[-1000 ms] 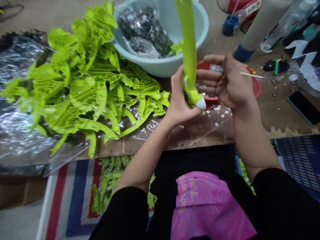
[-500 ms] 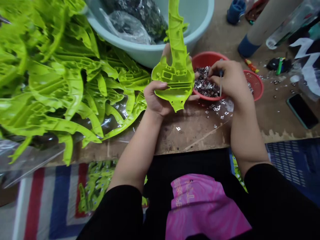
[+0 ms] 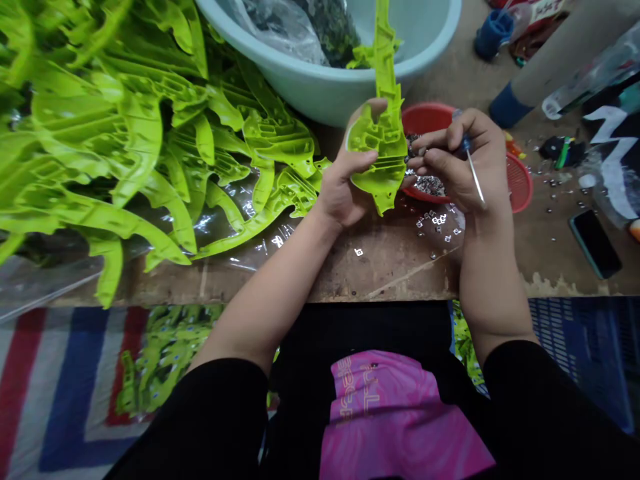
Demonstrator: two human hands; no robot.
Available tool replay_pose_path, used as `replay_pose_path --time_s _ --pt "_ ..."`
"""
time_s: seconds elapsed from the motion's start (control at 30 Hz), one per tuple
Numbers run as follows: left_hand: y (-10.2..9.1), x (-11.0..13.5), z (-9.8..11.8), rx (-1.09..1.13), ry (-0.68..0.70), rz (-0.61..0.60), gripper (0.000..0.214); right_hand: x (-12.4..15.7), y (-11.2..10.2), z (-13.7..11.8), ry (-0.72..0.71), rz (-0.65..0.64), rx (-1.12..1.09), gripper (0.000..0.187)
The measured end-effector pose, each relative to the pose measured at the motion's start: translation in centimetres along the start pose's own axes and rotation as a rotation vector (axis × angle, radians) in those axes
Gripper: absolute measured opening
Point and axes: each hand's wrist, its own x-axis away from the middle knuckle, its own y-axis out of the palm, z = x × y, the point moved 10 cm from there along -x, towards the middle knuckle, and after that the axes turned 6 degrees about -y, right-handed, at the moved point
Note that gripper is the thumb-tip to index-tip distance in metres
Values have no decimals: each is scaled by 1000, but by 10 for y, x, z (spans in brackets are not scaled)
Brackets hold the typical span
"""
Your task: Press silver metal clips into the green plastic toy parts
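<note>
My left hand (image 3: 345, 180) is closed round the wide lower end of a lime-green plastic shell (image 3: 383, 133), held upright with its ribbed inner side facing me. My right hand (image 3: 463, 163) is closed on a small screwdriver (image 3: 473, 167), its thin shaft pointing down toward my wrist. The right fingertips pinch together right beside the shell's edge, over a red bowl (image 3: 517, 183) of small silver metal pieces (image 3: 430, 185). What the fingertips pinch is too small to make out.
A big heap of identical green shells (image 3: 125, 127) lies on plastic sheet at the left. A pale blue basin (image 3: 325, 80) with bagged parts stands behind. Loose metal bits (image 3: 437, 223) dot the wooden table. A phone (image 3: 595, 243), a cardboard tube (image 3: 545, 63) and clutter lie right.
My right hand has come up from the red bowl to the shell's edge, the screwdriver now pointing down. My left hand has lifted and tilted the shell slightly.
</note>
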Motion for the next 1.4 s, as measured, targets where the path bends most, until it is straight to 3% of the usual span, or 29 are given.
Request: replay_pose_path --time_s 0.1,0.23,0.33,0.47,0.7,0.97,1.13,1.4 --pt "5 -2 1 -125 84 -97 71 10 18 -9 38 -6 -6 46" --pt "7 1 4 -184 113 -77 59 17 32 -16 22 -24 42 45" --pt "11 4 5 -207 126 -81 59 17 32 -16 -2 -9 68 49" --pt "14 5 1 -206 114 -107 59 17 35 -25 -135 -25 18 55" --pt "18 4 -2 -153 90 -140 54 23 36 -30 -269 59 138 42" --pt "17 6 4 -307 151 -124 60 14 13 -20 -47 16 162 43" --pt "15 3 -6 -466 58 -155 74 15 12 -19 -41 -39 157 54" --pt "6 5 -4 -534 65 -31 67 15 8 -21 -29 -56 217 54"
